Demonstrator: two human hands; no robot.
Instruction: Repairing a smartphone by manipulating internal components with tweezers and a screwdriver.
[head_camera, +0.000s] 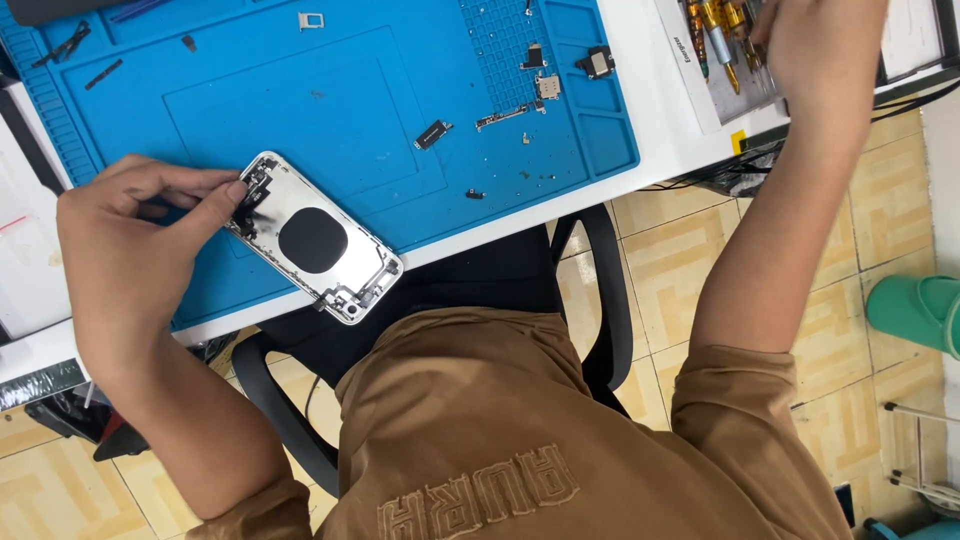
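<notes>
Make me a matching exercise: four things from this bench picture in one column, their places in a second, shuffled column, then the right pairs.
Things:
1. left hand
2. right hand
3. opened phone housing
4. SIM tray

Places:
A. near the mat's top edge
B. at the gold-tipped screwdrivers, top right
C. on the near edge of the blue mat, over the chair
D. pinching at the housing's upper end

Pairs: 1-D, 2-B, 3-C, 4-A

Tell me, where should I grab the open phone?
Probably by its long side edges, coming from above near the free lower end. The phone lies flat and open, so its insides face up; the left hand already pinches the top end.
</notes>
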